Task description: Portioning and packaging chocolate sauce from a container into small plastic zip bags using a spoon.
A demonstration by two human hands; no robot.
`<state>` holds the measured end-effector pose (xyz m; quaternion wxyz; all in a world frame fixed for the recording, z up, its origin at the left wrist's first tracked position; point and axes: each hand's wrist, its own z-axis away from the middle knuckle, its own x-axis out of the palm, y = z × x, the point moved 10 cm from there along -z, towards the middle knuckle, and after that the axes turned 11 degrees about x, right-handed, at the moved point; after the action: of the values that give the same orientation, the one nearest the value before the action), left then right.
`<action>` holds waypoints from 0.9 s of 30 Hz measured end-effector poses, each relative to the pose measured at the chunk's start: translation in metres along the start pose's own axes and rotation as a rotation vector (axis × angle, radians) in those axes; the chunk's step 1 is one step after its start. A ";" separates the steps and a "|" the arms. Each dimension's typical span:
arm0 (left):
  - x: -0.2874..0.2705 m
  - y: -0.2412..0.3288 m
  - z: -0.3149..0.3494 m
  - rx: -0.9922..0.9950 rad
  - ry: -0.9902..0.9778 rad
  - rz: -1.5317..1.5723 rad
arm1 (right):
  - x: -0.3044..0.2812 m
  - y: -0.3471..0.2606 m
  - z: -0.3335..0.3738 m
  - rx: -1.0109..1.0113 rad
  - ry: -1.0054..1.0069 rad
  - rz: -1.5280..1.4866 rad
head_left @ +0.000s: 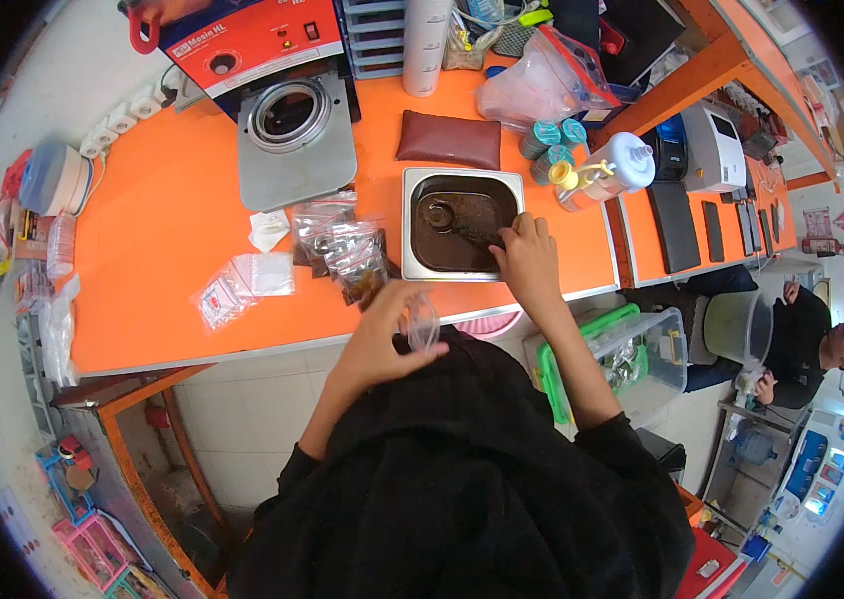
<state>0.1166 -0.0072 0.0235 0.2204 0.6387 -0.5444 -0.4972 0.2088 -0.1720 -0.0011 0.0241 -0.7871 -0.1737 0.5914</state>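
My left hand (382, 337) is at the table's front edge, its thumb and fingers curled round a small clear plastic cup (424, 321). Ahead of me sits a rectangular steel pan (409, 225) with dark brown, grainy contents (462, 230). In its left part lies a small round, ring-like thing (437, 213), half sunk in the brown. My right hand (530, 258) reaches over the pan's right rim, fingers bent and fingertips together at the contents. What they pinch is hidden. Close to my left hand lie zip bags with dark pieces (357, 255).
Behind the bags stands a red sealing machine (252, 50) with a grey plate (297, 165). A brown pouch (449, 140), several teal-lidded tins (547, 150) and a clear bottle (611, 170) line the back. Right of me is a green-rimmed tub (631, 359); a co-worker (791, 339) sits farther right.
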 end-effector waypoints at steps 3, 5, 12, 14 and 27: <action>0.025 -0.001 0.019 -0.192 -0.166 0.245 | 0.022 0.006 0.004 -0.021 -0.144 0.214; 0.032 0.006 0.027 -0.141 -0.220 0.326 | 0.013 0.005 -0.002 0.003 -0.073 0.174; 0.033 0.008 0.030 -0.102 -0.275 0.313 | 0.012 -0.013 0.002 -0.211 -0.156 0.155; 0.026 0.005 0.033 -0.115 -0.204 0.285 | 0.015 -0.013 0.007 -0.164 -0.353 0.031; -0.017 -0.033 0.004 -0.151 0.080 0.050 | 0.042 0.071 0.048 0.566 -0.640 -0.972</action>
<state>0.1301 0.0200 0.0010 0.3018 0.6260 -0.5117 -0.5052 0.1914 -0.2340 -0.0710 0.4427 -0.3666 -0.3464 0.7414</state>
